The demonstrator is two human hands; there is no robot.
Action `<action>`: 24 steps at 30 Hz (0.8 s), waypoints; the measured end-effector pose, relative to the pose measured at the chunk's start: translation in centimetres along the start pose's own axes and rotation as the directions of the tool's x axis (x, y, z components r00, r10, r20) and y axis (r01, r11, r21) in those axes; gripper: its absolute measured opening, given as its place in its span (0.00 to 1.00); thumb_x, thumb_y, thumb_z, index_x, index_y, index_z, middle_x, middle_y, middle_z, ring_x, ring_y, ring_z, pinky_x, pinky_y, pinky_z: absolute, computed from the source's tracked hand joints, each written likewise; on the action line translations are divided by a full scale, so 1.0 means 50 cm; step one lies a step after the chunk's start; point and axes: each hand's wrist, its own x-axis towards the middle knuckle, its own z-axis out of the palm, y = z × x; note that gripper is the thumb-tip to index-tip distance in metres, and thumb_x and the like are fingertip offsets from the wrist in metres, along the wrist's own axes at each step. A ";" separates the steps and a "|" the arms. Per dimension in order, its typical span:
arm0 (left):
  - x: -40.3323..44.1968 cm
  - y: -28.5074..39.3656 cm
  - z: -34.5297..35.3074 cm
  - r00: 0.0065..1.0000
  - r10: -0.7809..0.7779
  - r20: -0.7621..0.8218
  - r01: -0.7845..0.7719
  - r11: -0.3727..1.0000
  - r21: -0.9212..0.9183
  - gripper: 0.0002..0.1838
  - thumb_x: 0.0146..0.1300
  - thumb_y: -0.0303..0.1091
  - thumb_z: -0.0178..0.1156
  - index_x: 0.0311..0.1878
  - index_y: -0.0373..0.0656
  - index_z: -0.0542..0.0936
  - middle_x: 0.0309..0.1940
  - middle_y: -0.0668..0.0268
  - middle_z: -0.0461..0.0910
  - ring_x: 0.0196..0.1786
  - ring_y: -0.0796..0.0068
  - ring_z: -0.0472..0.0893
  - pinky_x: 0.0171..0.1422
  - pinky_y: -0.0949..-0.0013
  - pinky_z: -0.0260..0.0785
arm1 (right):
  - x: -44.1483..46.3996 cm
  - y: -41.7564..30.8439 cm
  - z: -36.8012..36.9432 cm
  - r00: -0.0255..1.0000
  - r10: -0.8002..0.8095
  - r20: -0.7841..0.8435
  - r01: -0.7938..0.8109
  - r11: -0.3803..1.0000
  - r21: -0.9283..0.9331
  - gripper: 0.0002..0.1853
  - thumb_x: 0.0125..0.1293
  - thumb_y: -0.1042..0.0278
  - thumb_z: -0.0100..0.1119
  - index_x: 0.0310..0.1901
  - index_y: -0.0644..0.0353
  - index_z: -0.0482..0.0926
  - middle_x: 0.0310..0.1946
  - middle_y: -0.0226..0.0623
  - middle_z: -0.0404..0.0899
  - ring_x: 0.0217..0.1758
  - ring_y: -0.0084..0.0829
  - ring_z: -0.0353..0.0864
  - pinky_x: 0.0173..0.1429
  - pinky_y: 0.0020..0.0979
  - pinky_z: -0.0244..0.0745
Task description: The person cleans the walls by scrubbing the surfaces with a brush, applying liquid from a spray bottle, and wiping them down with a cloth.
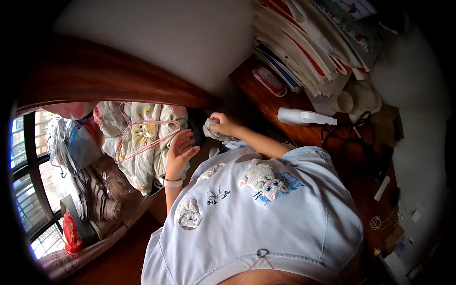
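My right hand grips a bunched grey cloth, its fingers closed around the fabric. Just to the left, my left hand is raised with its fingers spread and nothing in it; a white band circles that wrist. Close beside it, pink clothes hangers lie on a pile of white floral fabric. The left fingertips appear near one hanger's end, but I cannot tell whether they touch it.
A wooden beam or board crosses the upper left. Folded clothes and a red packet sit by the window. On the right-hand desk are a paper stack, a pink brush, a white device and dark cables.
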 end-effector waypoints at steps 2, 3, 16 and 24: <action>0.040 -0.053 0.034 0.979 0.200 0.044 -0.203 0.910 0.363 0.46 0.39 0.24 0.71 0.64 0.40 0.57 0.55 0.60 0.68 0.57 0.71 0.69 0.56 0.69 0.66 | -0.005 -0.066 -0.018 0.941 -0.215 0.262 0.207 0.977 0.058 0.15 0.47 0.66 0.57 0.37 0.64 0.76 0.30 0.37 0.77 0.36 0.26 0.74 0.44 0.28 0.68; 0.055 -0.057 0.058 0.979 0.195 0.060 -0.203 0.947 0.250 0.49 0.36 0.25 0.72 0.64 0.40 0.57 0.54 0.59 0.69 0.55 0.68 0.71 0.56 0.69 0.66 | -0.020 -0.104 -0.028 0.919 -0.257 0.300 0.238 0.966 0.100 0.15 0.47 0.67 0.57 0.37 0.65 0.76 0.31 0.38 0.77 0.37 0.27 0.74 0.45 0.28 0.68; -0.014 -0.215 0.135 0.899 0.002 -0.438 0.046 0.994 0.100 0.23 0.37 0.31 0.70 0.40 0.36 0.76 0.32 0.63 0.79 0.35 0.76 0.77 0.43 0.72 0.69 | -0.081 -0.059 -0.255 0.658 -0.404 -0.636 -0.281 0.652 -0.704 0.39 0.48 0.63 0.62 0.59 0.72 0.56 0.56 0.60 0.58 0.60 0.57 0.57 0.64 0.49 0.54; -0.156 -0.383 0.177 0.597 -0.135 -0.791 0.058 0.990 -0.126 0.26 0.37 0.35 0.70 0.43 0.35 0.76 0.35 0.58 0.81 0.37 0.69 0.80 0.43 0.69 0.70 | -0.058 -0.027 -0.249 0.749 -0.256 -0.611 -0.469 0.447 -0.762 0.44 0.49 0.61 0.64 0.63 0.73 0.50 0.56 0.64 0.59 0.60 0.54 0.62 0.65 0.44 0.57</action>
